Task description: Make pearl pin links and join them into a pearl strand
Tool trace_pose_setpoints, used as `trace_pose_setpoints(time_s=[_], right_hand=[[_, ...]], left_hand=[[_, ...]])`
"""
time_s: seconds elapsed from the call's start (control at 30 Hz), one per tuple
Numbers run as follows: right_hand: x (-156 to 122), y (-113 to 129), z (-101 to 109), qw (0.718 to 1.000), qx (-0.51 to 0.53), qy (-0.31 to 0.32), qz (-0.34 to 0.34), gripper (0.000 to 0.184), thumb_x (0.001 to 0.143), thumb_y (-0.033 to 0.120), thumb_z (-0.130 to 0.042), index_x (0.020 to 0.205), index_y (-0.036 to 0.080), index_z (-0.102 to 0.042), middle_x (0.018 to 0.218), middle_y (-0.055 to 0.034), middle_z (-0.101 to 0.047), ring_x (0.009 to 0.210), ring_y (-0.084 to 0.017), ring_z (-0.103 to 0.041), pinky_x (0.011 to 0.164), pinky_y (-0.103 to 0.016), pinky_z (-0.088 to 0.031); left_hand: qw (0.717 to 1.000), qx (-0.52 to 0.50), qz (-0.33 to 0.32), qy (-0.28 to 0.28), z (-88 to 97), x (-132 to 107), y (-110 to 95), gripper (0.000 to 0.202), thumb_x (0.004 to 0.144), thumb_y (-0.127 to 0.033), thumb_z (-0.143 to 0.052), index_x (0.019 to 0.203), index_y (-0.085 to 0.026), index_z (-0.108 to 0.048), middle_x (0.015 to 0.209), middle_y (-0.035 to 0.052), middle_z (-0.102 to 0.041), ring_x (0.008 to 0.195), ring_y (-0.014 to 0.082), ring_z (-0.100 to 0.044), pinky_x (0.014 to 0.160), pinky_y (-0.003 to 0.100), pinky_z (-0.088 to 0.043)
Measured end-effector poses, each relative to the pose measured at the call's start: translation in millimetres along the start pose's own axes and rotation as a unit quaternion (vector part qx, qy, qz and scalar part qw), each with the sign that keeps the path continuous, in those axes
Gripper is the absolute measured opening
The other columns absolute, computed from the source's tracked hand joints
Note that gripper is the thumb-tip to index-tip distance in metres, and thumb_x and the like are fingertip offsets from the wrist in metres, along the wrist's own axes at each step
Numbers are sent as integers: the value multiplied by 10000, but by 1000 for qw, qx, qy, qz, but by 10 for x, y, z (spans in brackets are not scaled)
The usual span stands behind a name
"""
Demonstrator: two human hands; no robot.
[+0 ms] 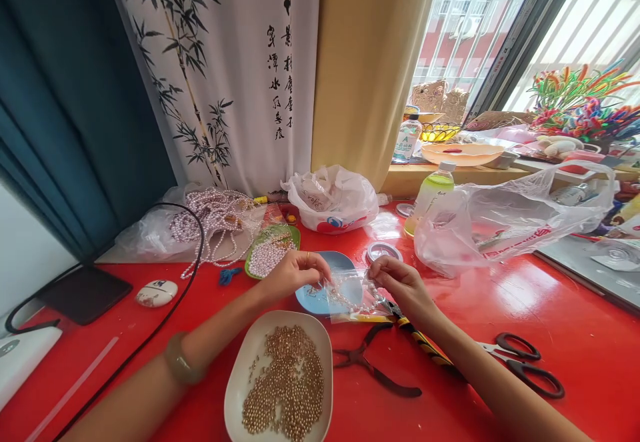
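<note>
I saw the left hand's (304,271) fingers clamped on a clear bag (337,311), partly over the blue plate (311,303) on the red counter (493,305). The right hand's (400,283) fingers were pinched on the bag's other edge, perhaps on the bead string (359,309) too; glare blurred that.

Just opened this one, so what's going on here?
A person's left hand and right hand pinch a small clear bag, partly over a blue plate. A beaded strand appears to be inside it. A cream tray of gold beads sits nearer the person, with black pliers beside it.
</note>
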State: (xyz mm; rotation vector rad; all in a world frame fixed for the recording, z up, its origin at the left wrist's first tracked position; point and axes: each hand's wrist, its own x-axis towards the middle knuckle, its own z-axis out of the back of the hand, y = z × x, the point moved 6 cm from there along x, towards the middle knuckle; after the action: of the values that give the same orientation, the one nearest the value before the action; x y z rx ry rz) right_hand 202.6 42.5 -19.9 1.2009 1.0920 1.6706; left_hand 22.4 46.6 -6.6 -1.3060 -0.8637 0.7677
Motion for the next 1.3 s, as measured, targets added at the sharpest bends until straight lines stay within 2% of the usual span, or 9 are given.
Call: trace_pose_setpoints(time_s=[0.13, 0.23, 0.33, 0.43, 0.53, 0.73, 0.97, 1.17, 1.3], right_hand=[[11, 35, 26, 1000, -3, -11, 16, 183, 739, 354, -534, 649, 197, -514, 633, 2, -488, 575, -117, -458, 534, -245, -399], [-2, 79, 1, 1000, -11, -8, 27, 200, 748, 370, -526, 648, 196, -520, 634, -2, -493, 580, -121, -468, 544, -253, -410], [-31, 132, -47, 999, -33, -1, 42, 210, 772, 362, -503, 647, 195, -523, 623, 0, -498, 577, -121, -472, 552, -256, -413], [-51, 166, -82, 997, -46, 7, 57, 207, 791, 350, -486, 663, 192, -524, 624, 1, -499, 577, -119, -468, 549, -252, -406], [-50, 160, -89, 998, -22, 16, 60, 190, 797, 333, -486, 677, 191, -521, 634, 3, -490, 584, -114, -461, 552, -248, -401], [-34, 39, -69, 999, 33, 28, 14, 151, 787, 324, -515, 722, 192, -552, 659, 11, -505, 613, -112, -477, 597, -246, -412], [-29, -67, -72, 989, 120, 7, -81, 298, 799, 402, -479, 1013, 200, -528, 771, -8, -580, 656, -115, -537, 600, -242, -435], [-22, 7, -197, 991, 34, 63, -109, 275, 703, 420, -591, 665, 149, -562, 565, 32, -518, 515, -78, -467, 500, -202, -372], [53, 46, -92, 995, -21, 44, -87, 301, 699, 432, -592, 615, 145, -553, 543, 28, -516, 505, -79, -457, 488, -205, -363]], left_hand=[[997, -74, 14, -20, 56, 8, -5, 244, 671, -185, -513, 869, -154, -653, 970, 83, -658, 717, 154, -610, 626, 244, -457], [982, -171, 84, -4, -39, -5, 51, 406, 743, -367, -521, 1088, -156, -545, 1042, 130, -630, 733, 159, -630, 675, 263, -461], [963, -219, 145, 59, -238, -60, 100, 463, 750, -453, -521, 1085, -134, -541, 1018, 158, -635, 810, 200, -635, 762, 308, -452], [954, -241, 150, 94, -351, -98, 122, 393, 746, -348, -583, 1074, -135, -548, 1024, 156, -632, 831, 208, -635, 771, 322, -456], [957, -240, 139, 84, -344, -89, 141, 337, 733, -271, -614, 1032, -119, -578, 1000, 152, -642, 808, 195, -641, 738, 299, -472], [966, -214, 132, 63, -300, -43, 149, 296, 719, -276, -629, 967, -114, -626, 924, 128, -671, 768, 175, -646, 688, 251, -481], [973, -194, 124, 7, -203, -17, 160, 365, 674, -300, -663, 981, -110, -606, 933, 130, -663, 799, 201, -635, 726, 305, -473], [977, -162, 134, 29, -262, -31, 171, 339, 681, -257, -646, 985, -116, -594, 915, 108, -670, 775, 189, -641, 755, 322, -459], [979, -154, 131, 40, -218, -23, 138, 392, 672, -148, -619, 1055, -131, -541, 975, 119, -655, 839, 189, -630, 728, 277, -453]])
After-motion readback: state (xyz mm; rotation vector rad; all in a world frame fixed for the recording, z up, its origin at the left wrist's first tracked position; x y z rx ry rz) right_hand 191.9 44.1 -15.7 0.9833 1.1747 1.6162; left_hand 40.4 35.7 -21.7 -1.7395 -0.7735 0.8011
